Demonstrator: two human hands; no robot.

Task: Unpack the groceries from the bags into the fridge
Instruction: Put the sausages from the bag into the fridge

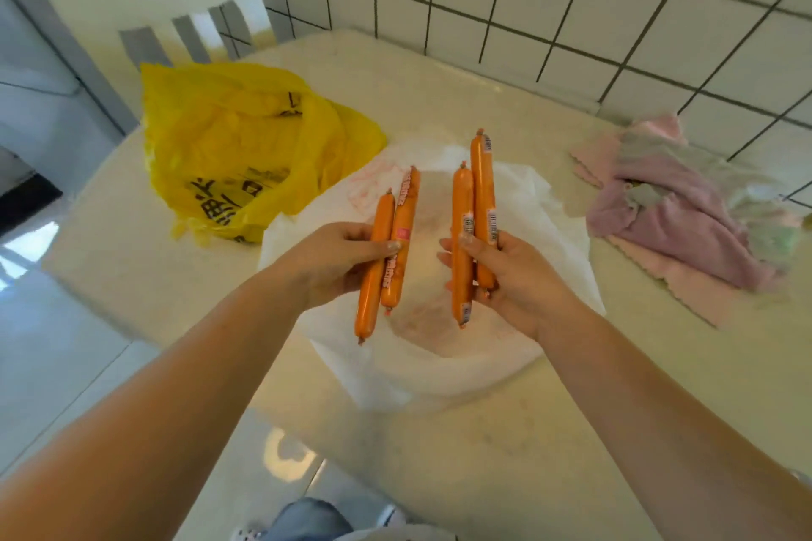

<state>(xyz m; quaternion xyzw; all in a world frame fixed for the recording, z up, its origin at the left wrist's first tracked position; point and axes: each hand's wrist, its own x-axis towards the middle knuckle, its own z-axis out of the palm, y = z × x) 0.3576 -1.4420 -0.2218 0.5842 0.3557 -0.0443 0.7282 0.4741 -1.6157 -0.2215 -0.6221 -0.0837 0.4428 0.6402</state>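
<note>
We hold two sausages [386,250] in our left hand [334,259] and two more [474,224] in our right hand [514,272], fingers curled round each pair, above the white bag [439,356]. Their long axes point away from us, nearly parallel; the fridge is out of view.

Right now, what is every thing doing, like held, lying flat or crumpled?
Left hand: grips two sausages.
Right hand: grips two more sausages.
Yellow bag: crumpled, lying on the table.
White bag: spread flat under the hands.
Pink cloths: rumpled heap.
</note>
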